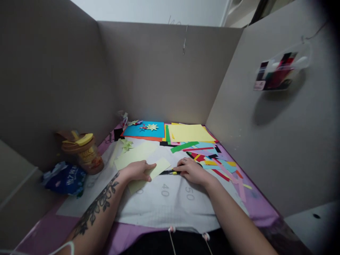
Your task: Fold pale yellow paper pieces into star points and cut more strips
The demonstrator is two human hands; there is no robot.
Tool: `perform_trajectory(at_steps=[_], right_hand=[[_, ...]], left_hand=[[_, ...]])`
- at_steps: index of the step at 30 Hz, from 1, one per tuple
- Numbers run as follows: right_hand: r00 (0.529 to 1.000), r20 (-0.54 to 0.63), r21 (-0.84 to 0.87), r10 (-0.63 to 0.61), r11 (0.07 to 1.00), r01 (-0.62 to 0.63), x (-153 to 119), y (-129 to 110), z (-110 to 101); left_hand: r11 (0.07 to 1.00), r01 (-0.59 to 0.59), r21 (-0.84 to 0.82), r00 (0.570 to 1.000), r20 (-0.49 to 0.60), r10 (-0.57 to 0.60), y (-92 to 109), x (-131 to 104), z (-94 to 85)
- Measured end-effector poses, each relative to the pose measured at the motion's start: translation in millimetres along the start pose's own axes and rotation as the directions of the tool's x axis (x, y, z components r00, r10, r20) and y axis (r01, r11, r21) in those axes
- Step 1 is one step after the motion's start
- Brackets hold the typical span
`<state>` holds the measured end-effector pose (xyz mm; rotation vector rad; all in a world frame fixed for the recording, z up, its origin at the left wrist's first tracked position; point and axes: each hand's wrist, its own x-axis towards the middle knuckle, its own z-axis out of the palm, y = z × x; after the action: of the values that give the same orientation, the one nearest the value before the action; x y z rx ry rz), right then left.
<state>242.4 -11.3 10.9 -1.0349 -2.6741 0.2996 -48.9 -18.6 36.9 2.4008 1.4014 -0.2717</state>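
Note:
My left hand (139, 170) pinches a pale yellow-green strip of paper (162, 166) between thumb and fingers. A larger sheet of the same pale paper (135, 154) lies beneath and behind that hand. My right hand (191, 170) is closed on a pair of scissors (174, 173) with black and yellow parts. The scissors lie low over the white mat, their tip toward the left close to the strip's lower edge; the palm hides much of the handles. Folded pale green paper pieces (126, 145) rest behind the left hand.
A white numbered mat (164, 209) covers the purple cloth. Coloured paper strips (212, 161) scatter at right; a yellow sheet stack (190, 133) and blue sheet (158, 131) with paper stars stand behind. A brown-lidded cup (89, 156) and blue packet (65, 179) are left. Grey panels enclose three sides.

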Motion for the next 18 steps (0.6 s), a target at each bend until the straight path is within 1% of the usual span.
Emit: perform_trajectory(at_steps=[3, 6, 12, 18], right_hand=[[1.000, 0.007, -0.002, 0.004, 1.000, -0.004, -1, -3, -2], [1.000, 0.022, -0.016, -0.019, 1.000, 0.019, 2, -10, -3], [0.999, 0.026, -0.020, -0.046, 0.999, 0.047, 11, -24, 3], [0.997, 0.035, -0.009, -0.071, 0.997, 0.072, 15, -33, 7]], left_hand=[[0.999, -0.034, 0.012, 0.999, -0.029, 0.034, -3, 1, 3.6], [0.998, -0.051, 0.019, 0.997, -0.059, 0.052, -4, 2, 6.6], [0.999, -0.041, 0.022, 0.998, -0.054, 0.042, -5, 4, 8.3], [1.000, -0.028, -0.012, 0.997, -0.067, 0.028, -6, 5, 9.3]])
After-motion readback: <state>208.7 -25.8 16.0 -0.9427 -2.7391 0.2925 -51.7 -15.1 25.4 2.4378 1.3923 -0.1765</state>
